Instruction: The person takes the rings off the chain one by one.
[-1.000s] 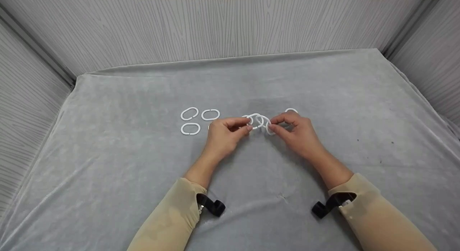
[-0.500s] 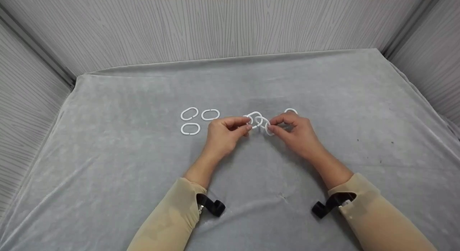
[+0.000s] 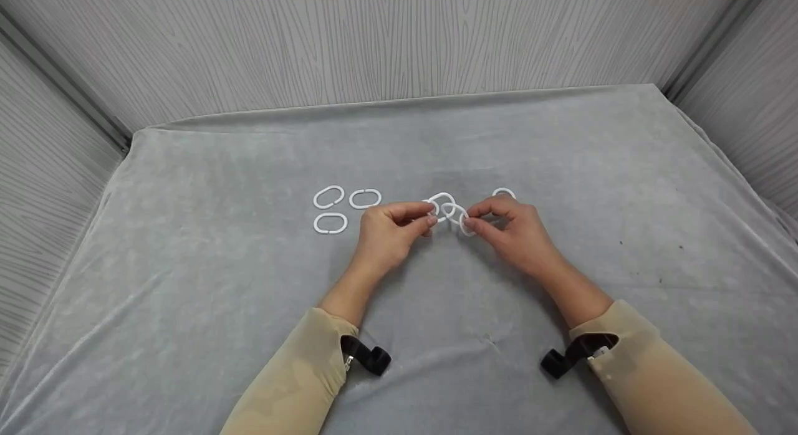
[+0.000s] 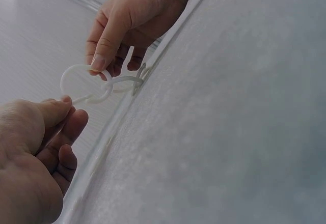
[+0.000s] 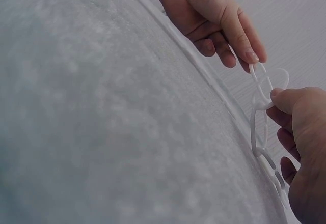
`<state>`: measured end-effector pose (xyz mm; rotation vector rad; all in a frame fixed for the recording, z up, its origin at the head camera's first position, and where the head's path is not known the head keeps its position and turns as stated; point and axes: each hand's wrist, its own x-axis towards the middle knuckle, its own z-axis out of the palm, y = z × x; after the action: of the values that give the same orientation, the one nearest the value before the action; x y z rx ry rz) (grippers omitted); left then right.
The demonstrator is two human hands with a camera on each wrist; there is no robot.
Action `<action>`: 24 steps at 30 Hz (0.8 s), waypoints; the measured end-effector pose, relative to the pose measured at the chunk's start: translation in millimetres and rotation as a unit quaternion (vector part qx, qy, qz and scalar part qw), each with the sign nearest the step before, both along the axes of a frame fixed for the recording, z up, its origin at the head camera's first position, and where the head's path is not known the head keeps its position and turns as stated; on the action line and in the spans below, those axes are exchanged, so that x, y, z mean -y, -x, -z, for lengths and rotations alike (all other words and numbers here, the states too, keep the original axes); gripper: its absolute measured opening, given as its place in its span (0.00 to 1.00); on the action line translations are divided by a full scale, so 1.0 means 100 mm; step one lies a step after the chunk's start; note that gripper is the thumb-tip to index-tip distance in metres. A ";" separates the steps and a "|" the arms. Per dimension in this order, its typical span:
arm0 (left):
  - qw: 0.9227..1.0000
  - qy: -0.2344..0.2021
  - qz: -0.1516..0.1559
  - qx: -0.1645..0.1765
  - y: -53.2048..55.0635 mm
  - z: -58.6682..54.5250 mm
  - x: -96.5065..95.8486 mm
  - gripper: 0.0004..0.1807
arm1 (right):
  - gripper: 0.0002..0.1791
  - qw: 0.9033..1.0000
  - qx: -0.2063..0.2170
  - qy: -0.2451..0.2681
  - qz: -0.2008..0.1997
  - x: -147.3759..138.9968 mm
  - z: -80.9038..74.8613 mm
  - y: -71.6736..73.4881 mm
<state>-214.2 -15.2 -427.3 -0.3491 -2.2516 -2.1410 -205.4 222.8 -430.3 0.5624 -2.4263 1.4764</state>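
White oval plastic links, joined into a short chain, stretch between my two hands. My left hand point(image 3: 388, 235) pinches one link point(image 5: 255, 81) between thumb and forefinger. Facing it, my right hand point(image 3: 514, 235) pinches a second link point(image 5: 287, 76), which overlaps the first in the right wrist view. From the right fingertips further links hang toward the cloth, among them a hanging link point(image 5: 253, 130) and a lower split link point(image 5: 270, 162). Fingertips cover parts of the pinched links, and I cannot tell whether those two are hooked through each other.
Three loose links lie left of my left hand: an upper left link point(image 3: 316, 199), an upper right link point(image 3: 365, 208) and a lower link point(image 3: 330, 214). Behind my right hand shows part of another link point(image 3: 504, 189). Grey cloth point(image 3: 249, 335) covers the table; a panelled wall point(image 3: 386, 48) stands behind.
My left hand has shifted slightly left, hiding a bit of white link that showed beside it. The links between my hands have tilted slightly; both hands keep their pinch.
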 end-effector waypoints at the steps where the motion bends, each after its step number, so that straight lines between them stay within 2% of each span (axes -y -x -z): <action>1: 1.000 -0.001 0.000 0.000 0.00 0.00 0.00 0.09 | 0.03 1.000 0.001 -0.003 0.001 0.00 0.00 0.00; 24: 1.000 0.003 -0.005 0.000 0.00 0.00 0.00 0.09 | 0.03 1.000 0.004 -0.001 -0.005 0.01 0.00 -0.01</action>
<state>-214.2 -15.2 -427.5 -0.3376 -2.2544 -2.1307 -204.4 222.2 -429.9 0.5693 -2.4350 1.4835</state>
